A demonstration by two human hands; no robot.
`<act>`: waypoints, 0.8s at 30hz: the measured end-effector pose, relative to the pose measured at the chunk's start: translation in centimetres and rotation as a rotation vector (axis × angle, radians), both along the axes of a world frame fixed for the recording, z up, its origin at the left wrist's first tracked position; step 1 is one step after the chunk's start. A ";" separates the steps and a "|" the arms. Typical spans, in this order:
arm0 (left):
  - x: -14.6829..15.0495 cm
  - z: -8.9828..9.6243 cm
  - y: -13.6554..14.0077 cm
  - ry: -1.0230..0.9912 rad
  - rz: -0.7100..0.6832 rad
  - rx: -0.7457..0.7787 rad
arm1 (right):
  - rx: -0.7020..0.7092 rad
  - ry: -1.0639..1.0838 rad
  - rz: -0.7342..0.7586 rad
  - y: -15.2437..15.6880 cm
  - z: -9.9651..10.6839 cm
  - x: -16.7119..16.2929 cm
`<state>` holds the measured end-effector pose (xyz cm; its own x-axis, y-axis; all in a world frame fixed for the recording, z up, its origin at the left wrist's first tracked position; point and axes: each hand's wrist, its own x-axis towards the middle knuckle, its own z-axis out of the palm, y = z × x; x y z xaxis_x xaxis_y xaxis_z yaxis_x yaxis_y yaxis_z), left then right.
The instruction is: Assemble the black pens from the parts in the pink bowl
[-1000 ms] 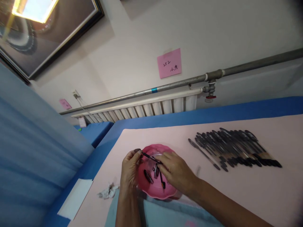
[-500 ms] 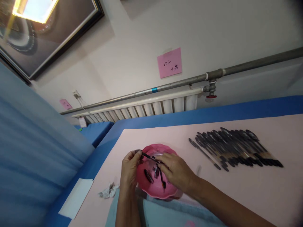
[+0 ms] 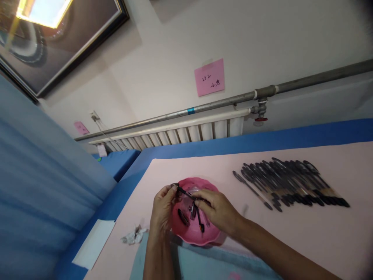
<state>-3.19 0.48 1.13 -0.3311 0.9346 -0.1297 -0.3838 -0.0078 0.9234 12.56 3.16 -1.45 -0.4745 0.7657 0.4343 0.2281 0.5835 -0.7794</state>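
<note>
A dark pen (image 3: 186, 193) slants between my two hands above a pink scalloped bowl (image 3: 194, 240). My left hand (image 3: 163, 204) pinches its upper left end, where a black cap shows at the fingertips. Fingers of my right hand (image 3: 214, 206) close round the lower right part of the same pen. Inside the bowl lie a black pen cap (image 3: 183, 217), a short dark clear-sided piece (image 3: 192, 210) and a thin black stick with an orange band (image 3: 201, 222). My right fingers cover part of the bowl's contents.
Several black pens (image 3: 279, 181) lie in a slanted row on the pink sheet (image 3: 291, 241) at right. A crumpled tissue (image 3: 134, 235) and white paper (image 3: 93, 244) lie at left. Light blue cloth (image 3: 215, 264) sits in front of the bowl. A radiator (image 3: 183, 135) stands behind.
The cap at my left fingertips shows more clearly now, and both hands have shifted very slightly to the right. The pen stays held between them.
</note>
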 end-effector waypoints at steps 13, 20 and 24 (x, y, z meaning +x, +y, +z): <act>1.1 0.2 0.0 -0.051 0.058 -0.004 | 0.004 0.011 0.028 -0.1 0.1 -0.3; 1.4 0.5 -0.1 -0.127 0.030 -0.022 | 0.013 0.027 0.016 0.1 -0.5 -0.2; 1.5 0.6 -0.1 -0.144 0.064 -0.022 | 0.003 0.010 0.032 0.1 -0.3 -0.2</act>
<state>-1.68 0.36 1.77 -0.3667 0.9084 -0.2006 -0.5114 -0.0167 0.8592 12.37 3.22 -1.73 -0.4939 0.7493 0.4412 0.2015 0.5922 -0.7802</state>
